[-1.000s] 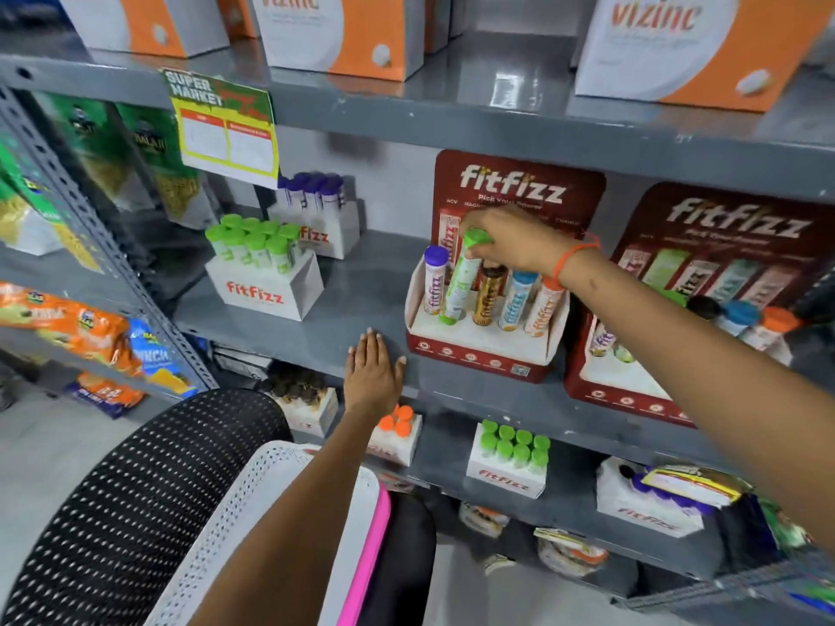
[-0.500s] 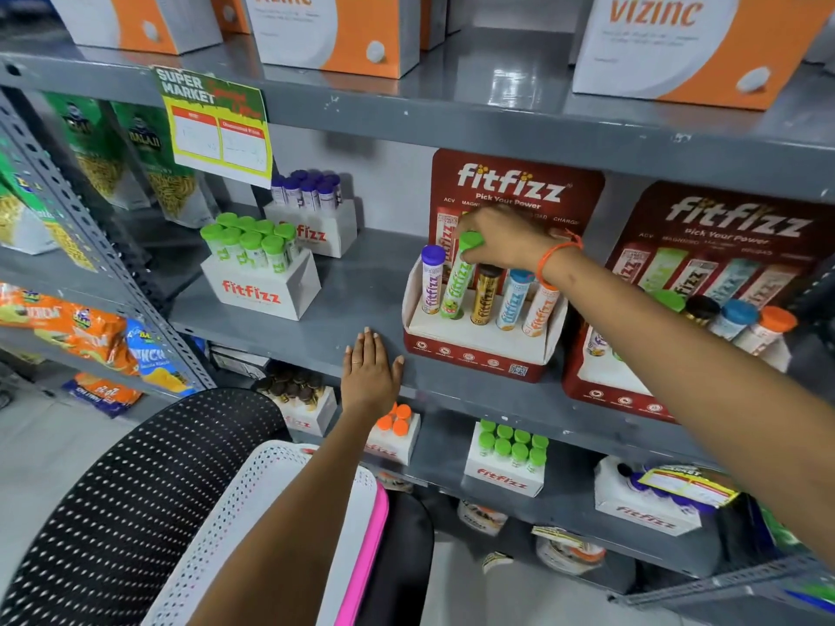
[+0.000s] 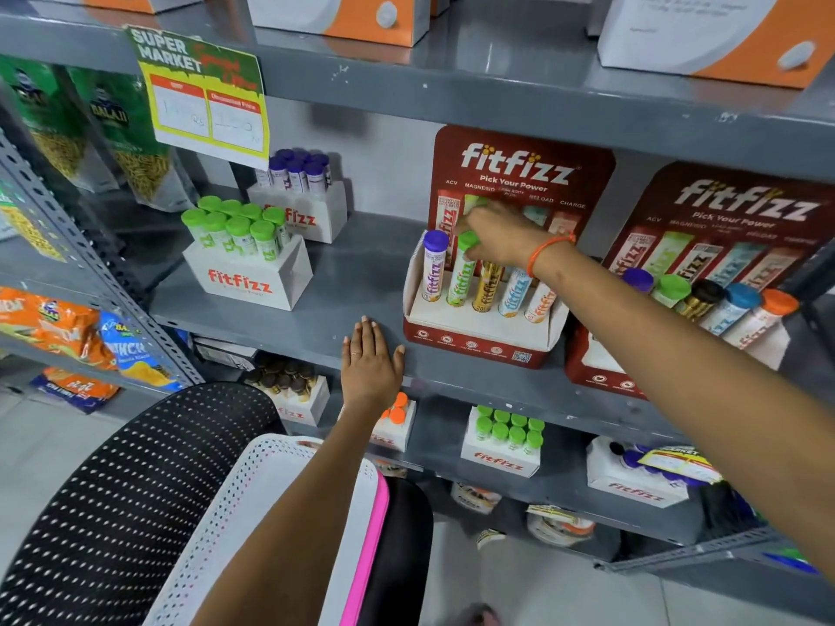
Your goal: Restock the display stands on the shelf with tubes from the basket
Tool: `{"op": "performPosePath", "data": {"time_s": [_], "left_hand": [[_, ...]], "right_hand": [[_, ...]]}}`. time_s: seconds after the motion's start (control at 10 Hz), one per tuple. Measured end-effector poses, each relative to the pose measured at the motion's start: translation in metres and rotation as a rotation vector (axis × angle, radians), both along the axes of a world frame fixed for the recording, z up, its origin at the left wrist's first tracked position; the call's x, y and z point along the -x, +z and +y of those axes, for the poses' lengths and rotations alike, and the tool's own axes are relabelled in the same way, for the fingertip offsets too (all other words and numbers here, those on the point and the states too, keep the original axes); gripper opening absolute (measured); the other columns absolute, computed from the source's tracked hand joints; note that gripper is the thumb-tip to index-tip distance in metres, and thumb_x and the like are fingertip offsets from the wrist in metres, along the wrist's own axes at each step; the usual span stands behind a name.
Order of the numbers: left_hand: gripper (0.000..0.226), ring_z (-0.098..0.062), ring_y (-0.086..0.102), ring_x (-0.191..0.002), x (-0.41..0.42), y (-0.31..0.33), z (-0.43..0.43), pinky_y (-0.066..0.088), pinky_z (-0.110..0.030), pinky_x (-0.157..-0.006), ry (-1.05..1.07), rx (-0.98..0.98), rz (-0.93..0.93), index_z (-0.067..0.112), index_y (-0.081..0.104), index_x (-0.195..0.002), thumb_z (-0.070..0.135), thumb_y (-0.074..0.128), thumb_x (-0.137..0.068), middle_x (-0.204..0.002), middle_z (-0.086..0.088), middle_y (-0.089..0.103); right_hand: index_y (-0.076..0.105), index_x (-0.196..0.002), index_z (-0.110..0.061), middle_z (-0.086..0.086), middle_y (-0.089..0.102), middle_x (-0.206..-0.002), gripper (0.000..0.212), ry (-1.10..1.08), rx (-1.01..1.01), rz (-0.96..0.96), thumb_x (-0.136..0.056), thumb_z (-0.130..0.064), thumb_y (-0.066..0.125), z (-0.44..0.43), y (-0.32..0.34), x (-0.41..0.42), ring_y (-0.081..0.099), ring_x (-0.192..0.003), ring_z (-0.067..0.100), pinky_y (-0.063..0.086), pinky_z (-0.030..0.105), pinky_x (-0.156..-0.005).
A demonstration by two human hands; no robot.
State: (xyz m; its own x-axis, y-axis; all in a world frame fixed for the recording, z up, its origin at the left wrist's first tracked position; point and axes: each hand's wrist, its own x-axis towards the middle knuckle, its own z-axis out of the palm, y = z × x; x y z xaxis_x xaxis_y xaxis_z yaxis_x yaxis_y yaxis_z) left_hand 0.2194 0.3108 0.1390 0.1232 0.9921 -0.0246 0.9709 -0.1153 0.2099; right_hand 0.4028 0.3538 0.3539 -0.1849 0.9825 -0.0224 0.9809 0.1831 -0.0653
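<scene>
The right hand [image 3: 499, 237] pinches the green cap of a green-capped tube [image 3: 462, 273], which stands second from the left in the red display stand [image 3: 479, 343] on the grey shelf [image 3: 352, 282]. An orange band circles that wrist. In the same stand a purple-capped tube [image 3: 433, 266] stands just left of it, and gold, blue and orange tubes stand to its right, their caps hidden behind the hand and wrist. The left hand [image 3: 370, 361] lies flat, fingers spread, on the shelf's front edge, holding nothing. The stand's back card reads "fitfizz – Pick Your Power", with ACV, MAGNESIO, RELOAD and CHARGE beneath. A second red stand [image 3: 596, 377] sits just right, partly behind the right forearm. Further left stand a white box of green-capped tubes [image 3: 246, 273] and one of purple-capped tubes [image 3: 302, 205], both printed "fitfizz". A "SUPER MARKET" price card [image 3: 203, 92] hangs from the shelf above. The perforated baskets [image 3: 135, 503] sit below, near the left forearm.
</scene>
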Motion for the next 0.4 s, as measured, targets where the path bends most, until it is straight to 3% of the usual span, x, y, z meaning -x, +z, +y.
{"op": "performPosePath", "data": {"time_s": [0.1,0.2,0.3,0.4], "left_hand": [[0.067,-0.027,-0.003,-0.148,0.001,0.000,0.001,-0.001,-0.041,-0.121,-0.012,0.005,0.006,0.007,-0.002,-0.149,0.050,0.008,-0.098,-0.160,-0.012,-0.002],[0.069,-0.027,-0.004,-0.147,0.001,0.009,0.004,0.000,-0.042,-0.121,-0.008,0.096,-0.008,0.006,-0.004,-0.149,0.050,0.011,-0.098,-0.160,-0.012,-0.004],[0.071,-0.032,0.008,-0.147,-0.003,0.032,0.004,0.012,-0.045,-0.120,0.023,0.193,-0.069,0.004,0.000,-0.148,0.046,0.028,-0.099,-0.159,-0.016,0.006],[0.061,-0.037,0.041,-0.132,-0.009,0.068,0.007,0.036,-0.046,-0.105,0.044,0.274,-0.095,0.002,0.027,-0.143,0.037,0.043,-0.095,-0.145,-0.019,0.041]], "right_hand": [[0.058,-0.124,-0.006,0.019,0.060,-0.128,0.041,0.010,-0.010,-0.004,-0.084,-0.005,0.065,-0.002,-0.009,0.001,0.056,-0.118,0.035,0.047,0.039,-0.103],[0.049,-0.132,-0.009,0.018,0.056,-0.132,0.050,-0.014,-0.034,-0.009,-0.084,-0.013,0.066,-0.013,-0.010,0.006,0.052,-0.122,0.035,0.041,0.043,-0.106],[0.041,-0.136,-0.006,0.018,0.052,-0.135,0.053,-0.045,-0.212,-0.016,-0.088,-0.021,0.060,-0.034,-0.014,0.005,0.045,-0.126,0.035,0.038,0.048,-0.110],[0.045,-0.133,-0.003,0.018,0.052,-0.135,0.043,-0.119,-0.408,0.070,-0.093,-0.018,0.052,-0.063,-0.018,0.000,0.044,-0.127,0.033,0.041,0.046,-0.108]]}}
